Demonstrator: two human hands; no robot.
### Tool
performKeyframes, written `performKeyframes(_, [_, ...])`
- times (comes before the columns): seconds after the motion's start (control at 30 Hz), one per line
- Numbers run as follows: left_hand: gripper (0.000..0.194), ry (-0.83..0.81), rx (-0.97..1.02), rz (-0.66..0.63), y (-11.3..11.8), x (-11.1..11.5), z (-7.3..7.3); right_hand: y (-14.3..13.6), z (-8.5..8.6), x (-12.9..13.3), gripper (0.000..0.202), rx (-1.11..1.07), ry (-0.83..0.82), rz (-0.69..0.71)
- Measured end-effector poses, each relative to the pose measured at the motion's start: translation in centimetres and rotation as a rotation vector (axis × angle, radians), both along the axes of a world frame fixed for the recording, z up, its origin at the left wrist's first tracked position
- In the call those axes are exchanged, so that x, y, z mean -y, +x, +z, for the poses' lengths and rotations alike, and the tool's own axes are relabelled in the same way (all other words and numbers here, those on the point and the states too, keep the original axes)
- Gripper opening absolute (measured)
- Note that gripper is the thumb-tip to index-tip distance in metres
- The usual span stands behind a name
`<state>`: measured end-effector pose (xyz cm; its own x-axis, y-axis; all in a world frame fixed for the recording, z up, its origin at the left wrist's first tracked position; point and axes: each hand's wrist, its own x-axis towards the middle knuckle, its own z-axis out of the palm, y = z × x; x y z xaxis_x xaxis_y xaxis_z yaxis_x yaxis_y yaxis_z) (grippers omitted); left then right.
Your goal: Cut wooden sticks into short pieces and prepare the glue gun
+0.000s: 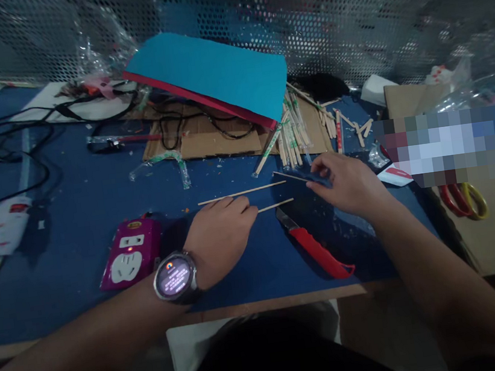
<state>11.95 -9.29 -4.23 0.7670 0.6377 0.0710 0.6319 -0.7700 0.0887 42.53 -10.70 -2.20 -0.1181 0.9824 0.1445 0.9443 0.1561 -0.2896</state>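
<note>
My left hand [222, 234], with a watch on its wrist, is closed, and a thin wooden stick [276, 206] sticks out to the right from its fingers. Just beyond those fingers lies a second wooden stick [257, 189] on the blue table. Thumb and fingers of my right hand [342, 182] pinch the end of another thin stick [289, 177], which points left. Between and below the hands rests a red-handled knife [317, 250], its dark blade toward the sticks.
A purple power socket [131, 252] stands left of my left hand, with a glue gun [4, 226] farther left. Behind are bundled wooden sticks [290, 134], cardboard [219, 143] and blue card [214, 71]. Red and yellow rings [463, 201] lie at right.
</note>
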Motion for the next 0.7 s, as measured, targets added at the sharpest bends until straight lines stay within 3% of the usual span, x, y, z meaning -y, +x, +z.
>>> performKeyframes(0.13, [0.027,-0.004,0.007,-0.006,-0.1,-0.1,0.0,-2.4,0.6,1.8,0.039,0.014,-0.015,0.072])
performKeyframes(0.27, [0.025,-0.02,0.007,-0.011,0.0,0.1,0.0,-5.1,2.1,4.7,0.047,0.192,-0.314,0.209])
performKeyframes(0.47, [0.022,-0.064,-0.023,-0.025,0.2,0.5,0.0,-6.3,3.2,7.4,0.026,0.279,-0.507,0.318])
performKeyframes(0.57, [0.023,-0.084,-0.039,-0.045,0.2,1.0,0.2,-5.8,3.1,7.7,0.024,0.204,-0.497,0.285])
performKeyframes(0.7, [0.031,-0.092,-0.062,-0.063,-0.1,1.7,0.6,-5.1,3.3,7.8,0.044,0.084,-0.38,0.221])
